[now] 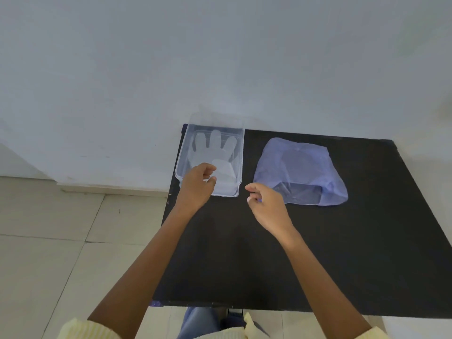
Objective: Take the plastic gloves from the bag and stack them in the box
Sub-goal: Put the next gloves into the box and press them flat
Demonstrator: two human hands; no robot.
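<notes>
Clear plastic box [238, 152] sits at far left of the black worktop [318, 253], against the wall. One plastic glove [213, 152] lies flat inside it, fingers pointing away; more beneath it cannot be told. Bluish translucent bag [300, 171] lies to the right of the box, apart from it, mouth facing near; contents only vaguely visible through the film.

Left hand [197, 185] over the near end of the box, fingers loosely curled, possibly touching the glove cuff; grip not certain. Right hand [266, 204] between box and bag, thumb and fingers pinched; holding anything, cannot tell.

Judgement: placing step near complete. Next move calls for reaching into the bag mouth and separating a single thin glove, which will likely cling.
</notes>
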